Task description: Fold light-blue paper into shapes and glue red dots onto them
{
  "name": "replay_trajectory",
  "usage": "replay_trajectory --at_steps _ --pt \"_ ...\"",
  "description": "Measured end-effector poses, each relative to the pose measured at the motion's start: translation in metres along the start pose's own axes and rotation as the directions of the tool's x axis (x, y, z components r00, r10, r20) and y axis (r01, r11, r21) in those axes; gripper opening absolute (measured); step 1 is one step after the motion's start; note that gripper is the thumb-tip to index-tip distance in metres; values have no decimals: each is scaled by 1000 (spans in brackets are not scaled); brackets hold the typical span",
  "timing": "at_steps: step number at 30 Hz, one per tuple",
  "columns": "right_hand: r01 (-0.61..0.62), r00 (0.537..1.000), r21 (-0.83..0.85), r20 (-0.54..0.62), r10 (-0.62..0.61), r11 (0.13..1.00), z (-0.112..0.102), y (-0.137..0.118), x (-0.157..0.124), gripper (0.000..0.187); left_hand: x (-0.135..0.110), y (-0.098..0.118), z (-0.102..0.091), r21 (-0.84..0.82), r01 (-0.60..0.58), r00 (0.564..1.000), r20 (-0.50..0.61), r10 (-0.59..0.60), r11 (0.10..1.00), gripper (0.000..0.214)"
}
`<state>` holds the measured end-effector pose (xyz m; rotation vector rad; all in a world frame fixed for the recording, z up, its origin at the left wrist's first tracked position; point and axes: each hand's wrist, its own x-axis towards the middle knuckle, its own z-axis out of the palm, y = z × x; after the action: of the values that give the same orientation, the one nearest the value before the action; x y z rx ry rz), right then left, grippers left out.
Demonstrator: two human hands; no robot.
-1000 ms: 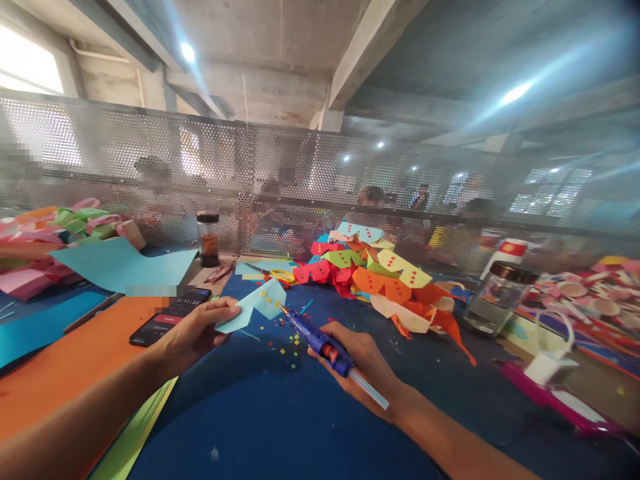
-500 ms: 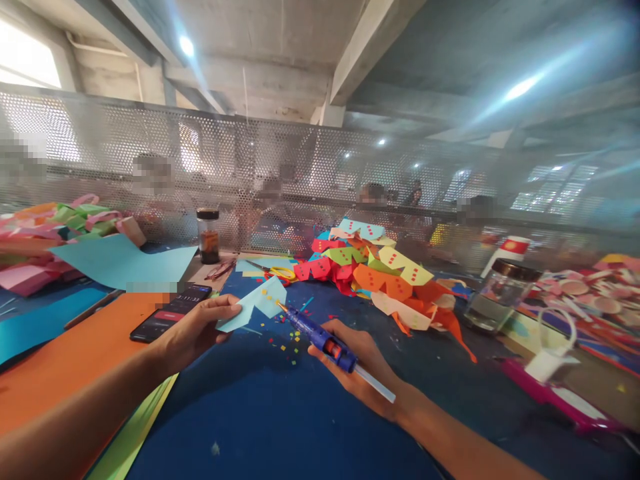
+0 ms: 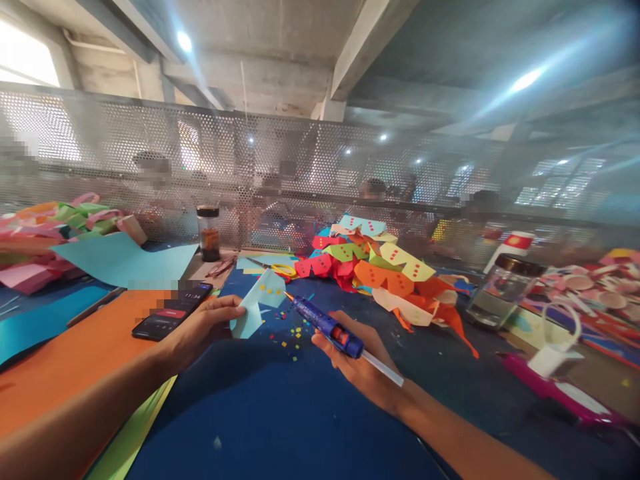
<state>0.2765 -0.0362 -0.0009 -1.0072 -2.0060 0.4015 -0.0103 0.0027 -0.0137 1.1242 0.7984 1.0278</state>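
- Fingers of the left hand (image 3: 203, 328) pinched the lower edge of a light blue folded paper piece (image 3: 260, 301), thumb on top, holding it up just above the blue table mat (image 3: 280, 427).
- Small yellow and red squares dotted the upper face of that paper piece, which stood tilted with one point toward the far side of the table.
- Right hand (image 3: 365, 363) was wrapped shut around a blue hot glue gun (image 3: 327, 327), the clear glue stick (image 3: 383, 369) poking out behind the palm.
- Orange nozzle tip of the glue gun sat just beside the right edge of the paper piece; whether it touched could not be told.
- Confetti squares (image 3: 287, 333) lay scattered on the mat below the paper and the nozzle.
- Smartphone (image 3: 173, 311) with a lit screen lay on an orange sheet (image 3: 65, 353), just beside the left hand.
- Heap of folded paper shapes (image 3: 380, 270) in red, orange, yellow and green rose beyond the glue gun, well apart from both hands.
- Yellow-handled scissors (image 3: 280, 270) lay near the heap's left edge.
- Glass jar (image 3: 503, 290) with a dark lid stood to the right, and a smaller dark-lidded jar (image 3: 209, 233) stood by the perforated metal screen (image 3: 310, 167).
- People sat blurred behind that screen.
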Motion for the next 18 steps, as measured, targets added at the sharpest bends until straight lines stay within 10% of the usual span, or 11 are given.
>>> replay_trajectory --at_steps 18 --pt "2 999 -11 51 -2 1000 2 2 0 19 -2 2 5 -24 7 996 -85 -9 1000 28"
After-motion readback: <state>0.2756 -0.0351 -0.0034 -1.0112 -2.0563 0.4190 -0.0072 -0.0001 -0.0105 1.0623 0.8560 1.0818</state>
